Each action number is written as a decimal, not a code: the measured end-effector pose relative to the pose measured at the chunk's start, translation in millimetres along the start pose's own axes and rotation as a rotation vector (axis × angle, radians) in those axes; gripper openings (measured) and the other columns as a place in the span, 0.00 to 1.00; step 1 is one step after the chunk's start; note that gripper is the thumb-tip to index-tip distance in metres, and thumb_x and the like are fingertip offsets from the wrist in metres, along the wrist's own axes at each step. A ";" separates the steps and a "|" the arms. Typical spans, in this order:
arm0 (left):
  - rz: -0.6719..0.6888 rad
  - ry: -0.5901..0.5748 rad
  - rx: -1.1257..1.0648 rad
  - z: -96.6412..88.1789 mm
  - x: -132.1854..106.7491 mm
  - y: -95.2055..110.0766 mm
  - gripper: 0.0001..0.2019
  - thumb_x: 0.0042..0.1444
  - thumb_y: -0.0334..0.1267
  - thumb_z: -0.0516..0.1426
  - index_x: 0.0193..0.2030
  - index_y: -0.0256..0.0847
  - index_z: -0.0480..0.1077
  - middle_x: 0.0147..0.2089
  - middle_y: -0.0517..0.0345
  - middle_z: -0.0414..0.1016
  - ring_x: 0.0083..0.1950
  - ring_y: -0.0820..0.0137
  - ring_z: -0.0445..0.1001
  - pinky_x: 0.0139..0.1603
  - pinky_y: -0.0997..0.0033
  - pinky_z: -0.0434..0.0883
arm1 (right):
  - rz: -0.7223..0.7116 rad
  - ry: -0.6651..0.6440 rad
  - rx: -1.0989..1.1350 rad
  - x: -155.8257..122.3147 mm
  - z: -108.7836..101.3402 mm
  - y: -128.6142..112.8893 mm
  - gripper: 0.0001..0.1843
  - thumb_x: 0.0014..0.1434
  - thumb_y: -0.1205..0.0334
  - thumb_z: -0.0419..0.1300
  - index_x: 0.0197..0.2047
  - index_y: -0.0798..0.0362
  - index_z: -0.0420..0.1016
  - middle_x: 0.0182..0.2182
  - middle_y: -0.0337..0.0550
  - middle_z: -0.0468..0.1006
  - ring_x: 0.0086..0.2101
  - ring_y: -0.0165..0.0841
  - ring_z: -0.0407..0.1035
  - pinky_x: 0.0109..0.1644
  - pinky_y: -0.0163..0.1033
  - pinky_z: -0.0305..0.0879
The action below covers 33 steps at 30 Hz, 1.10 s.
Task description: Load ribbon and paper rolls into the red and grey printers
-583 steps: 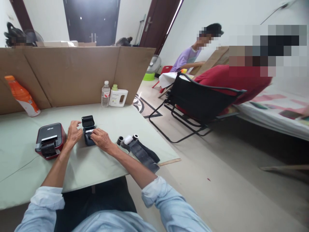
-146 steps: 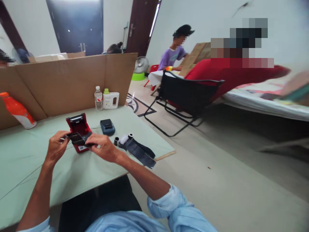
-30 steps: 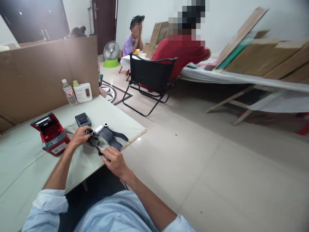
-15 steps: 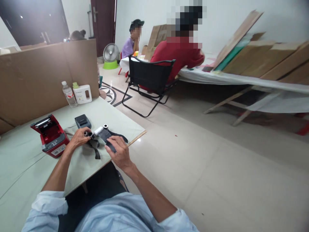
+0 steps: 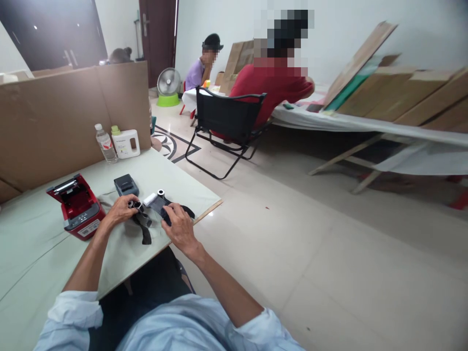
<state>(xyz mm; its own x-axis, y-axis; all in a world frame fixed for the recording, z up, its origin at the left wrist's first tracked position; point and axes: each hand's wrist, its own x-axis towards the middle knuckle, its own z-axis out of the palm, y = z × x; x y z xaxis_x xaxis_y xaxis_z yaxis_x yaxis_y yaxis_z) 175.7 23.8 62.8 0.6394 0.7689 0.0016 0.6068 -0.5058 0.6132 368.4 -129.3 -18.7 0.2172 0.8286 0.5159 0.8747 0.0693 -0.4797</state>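
Observation:
My left hand [image 5: 125,209] is closed on a small dark roll [image 5: 137,204] with a pale core, near the table's front. From it a loose dark strip [image 5: 146,236] hangs onto the tabletop. My right hand [image 5: 179,226] pinches the end of another dark strip [image 5: 159,204], which runs out from a white roll [image 5: 149,199] lying on the table. Just behind that stands a small black-and-white roll [image 5: 161,193]. Left of my hands is a red label printer [image 5: 82,209] with its lid raised. A small grey printer [image 5: 126,184] sits behind my left hand.
A water bottle [image 5: 106,144] and a white jug [image 5: 126,144] stand against a cardboard panel [image 5: 73,112]. The table's edge [image 5: 208,211] is just right of my right hand. Beyond are a black folding chair [image 5: 230,107], a person in red [image 5: 263,87] and a floor fan [image 5: 168,82].
My right hand has shifted slightly up and left with its strip. The strip below my left hand hangs a little differently; that hand has barely moved.

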 end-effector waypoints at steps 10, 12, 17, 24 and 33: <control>0.023 -0.004 0.028 -1.3 1.1 -0.8 0.16 0.46 0.36 0.60 0.42 0.39 0.81 0.32 0.59 0.77 0.35 0.66 0.73 0.37 0.69 0.71 | -0.019 0.027 -0.021 4.6 9.1 -0.6 0.24 0.63 0.61 0.67 0.61 0.51 0.72 0.53 0.56 0.74 0.51 0.49 0.69 0.53 0.50 0.70; 0.018 -0.002 0.045 -0.6 1.5 -0.5 0.16 0.46 0.36 0.60 0.43 0.39 0.81 0.33 0.58 0.78 0.35 0.65 0.74 0.38 0.68 0.71 | -0.014 0.049 -0.044 5.4 12.1 0.2 0.21 0.63 0.64 0.64 0.59 0.50 0.74 0.52 0.54 0.75 0.50 0.48 0.68 0.52 0.49 0.69; 0.008 0.007 0.065 0.4 2.2 -0.8 0.16 0.46 0.36 0.61 0.43 0.38 0.81 0.34 0.57 0.79 0.36 0.64 0.75 0.40 0.66 0.72 | 0.001 0.051 -0.058 8.1 9.8 1.3 0.14 0.63 0.70 0.60 0.51 0.50 0.78 0.48 0.52 0.76 0.48 0.45 0.70 0.49 0.46 0.68; 0.036 0.024 0.060 1.4 3.6 -2.8 0.16 0.45 0.37 0.62 0.43 0.39 0.81 0.35 0.57 0.80 0.37 0.63 0.76 0.42 0.66 0.74 | 0.017 -0.011 -0.035 18.6 -5.3 -1.6 0.10 0.69 0.67 0.58 0.42 0.49 0.82 0.42 0.46 0.79 0.38 0.36 0.73 0.41 0.39 0.65; 0.040 0.033 0.054 -0.2 2.9 -2.5 0.15 0.45 0.36 0.62 0.42 0.40 0.82 0.37 0.56 0.82 0.39 0.62 0.78 0.44 0.64 0.75 | 0.071 -0.089 -0.019 29.6 -22.9 -9.4 0.10 0.67 0.65 0.60 0.35 0.48 0.82 0.36 0.42 0.81 0.33 0.33 0.74 0.32 0.37 0.58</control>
<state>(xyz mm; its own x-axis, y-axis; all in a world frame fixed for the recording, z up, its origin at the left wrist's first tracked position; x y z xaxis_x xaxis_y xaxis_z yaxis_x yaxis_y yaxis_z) 175.9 27.3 61.5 0.6486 0.7594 0.0518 0.6061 -0.5564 0.5684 376.6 -118.1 17.3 0.2402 0.8774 0.4153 0.8667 -0.0011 -0.4988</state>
